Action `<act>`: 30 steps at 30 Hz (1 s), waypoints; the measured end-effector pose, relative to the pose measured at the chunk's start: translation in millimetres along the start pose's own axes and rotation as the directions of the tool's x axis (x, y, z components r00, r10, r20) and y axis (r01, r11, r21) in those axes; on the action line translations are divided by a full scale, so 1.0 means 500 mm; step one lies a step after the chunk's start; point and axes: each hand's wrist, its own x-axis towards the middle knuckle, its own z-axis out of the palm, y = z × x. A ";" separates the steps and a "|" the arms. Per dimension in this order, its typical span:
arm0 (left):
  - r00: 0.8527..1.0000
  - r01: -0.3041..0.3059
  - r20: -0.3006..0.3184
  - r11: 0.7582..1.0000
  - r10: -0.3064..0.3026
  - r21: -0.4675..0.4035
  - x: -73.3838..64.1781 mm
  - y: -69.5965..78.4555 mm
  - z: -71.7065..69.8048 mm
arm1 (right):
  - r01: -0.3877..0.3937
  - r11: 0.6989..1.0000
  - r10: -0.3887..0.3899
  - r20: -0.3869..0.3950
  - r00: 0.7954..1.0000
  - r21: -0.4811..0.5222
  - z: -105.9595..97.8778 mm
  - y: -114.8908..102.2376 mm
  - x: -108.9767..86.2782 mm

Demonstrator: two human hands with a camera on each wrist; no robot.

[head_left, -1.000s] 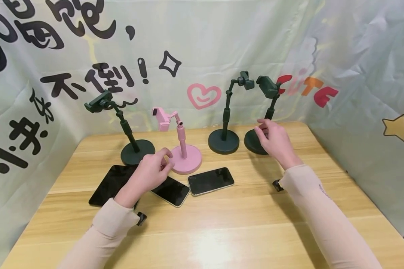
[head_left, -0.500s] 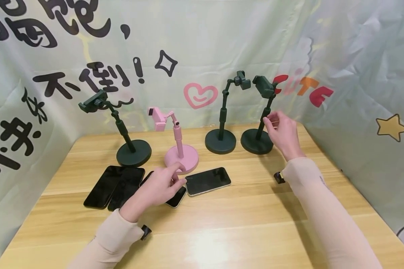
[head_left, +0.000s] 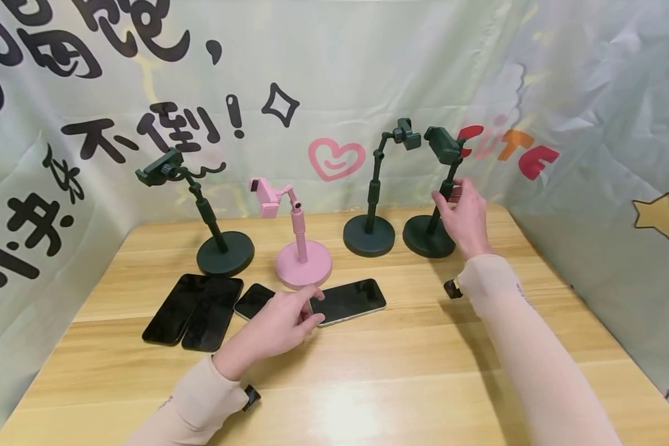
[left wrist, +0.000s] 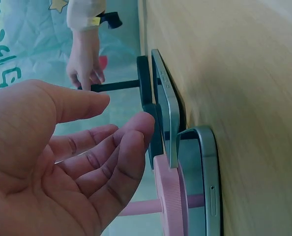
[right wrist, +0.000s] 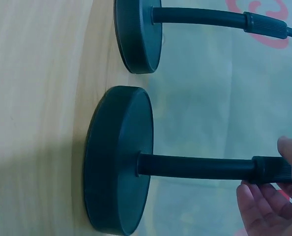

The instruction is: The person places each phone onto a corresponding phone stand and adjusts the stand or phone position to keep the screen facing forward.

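Observation:
At the back right, a dark green phone stand stands upright on its round base. My right hand grips its pole, thumb on one side and fingers on the other at the ribbed collar. My left hand hovers over the phones with fingers loosely bent and nothing in them, as the left wrist view shows its bare palm. Beneath it lies a phone, mostly hidden by the hand. Just beyond the fingertips is another phone, screen up and dark.
A second green phone stand stands left of the gripped one. Further left are a pink phone stand and a third green stand. Two black phones lie side by side at the left. A printed cloth hangs behind the table.
My right hand has moved from in front of the right-hand green stand onto its pole and closed there. My left hand has shifted right and nearer, uncovering the two black phones.

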 end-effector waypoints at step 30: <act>1.000 -0.016 -0.009 1.000 0.016 0.011 -0.003 -0.006 -0.014 | 0.005 1.000 -0.003 -0.057 0.998 0.026 0.000 -0.005 -0.014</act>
